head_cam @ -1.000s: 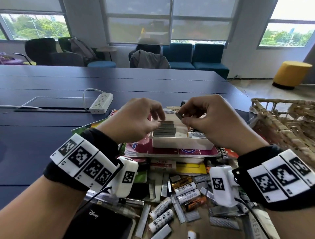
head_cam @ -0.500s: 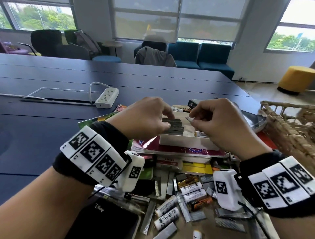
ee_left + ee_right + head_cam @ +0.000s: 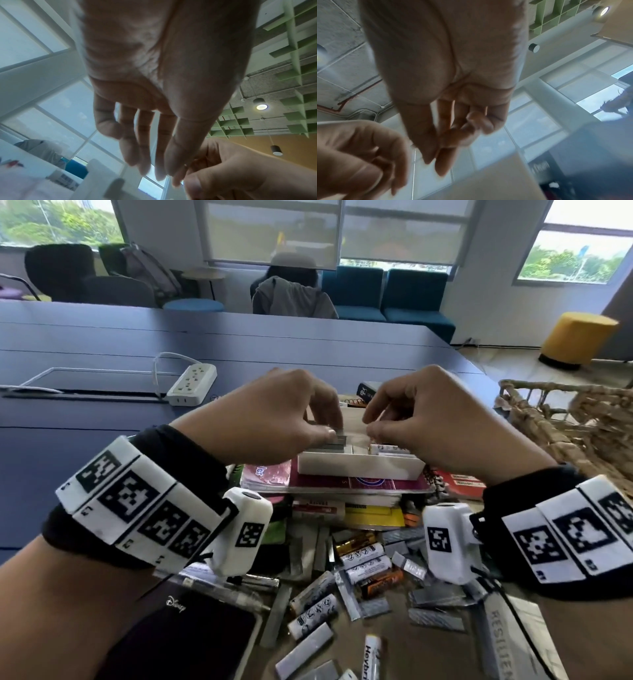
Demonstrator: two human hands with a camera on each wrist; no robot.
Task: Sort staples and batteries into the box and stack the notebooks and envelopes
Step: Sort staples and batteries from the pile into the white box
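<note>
Since a second ago both hands have sunk lower over the white box [image 3: 359, 466], and the staple strip the right hand [image 3: 442, 419] held up between thumb and forefinger no longer shows. That hand now hangs palm down over the box's right half, thumb and forefinger tips close together, the other fingers curled; whether anything is pinched between them I cannot tell. The left hand [image 3: 270, 419] arches over the left half, fingers straight and pointing down, tips at the stacked staple strips [image 3: 334, 444] inside the box. Batteries [image 3: 390, 449] lie in the box's right part. The box sits on a pile of notebooks [image 3: 359, 486]. Nearer the person, loose batteries [image 3: 366, 563] and loose staple strips [image 3: 435, 618] lie scattered on the table [image 3: 102, 412]. A wicker basket [image 3: 575, 422] stands to the right.
</note>
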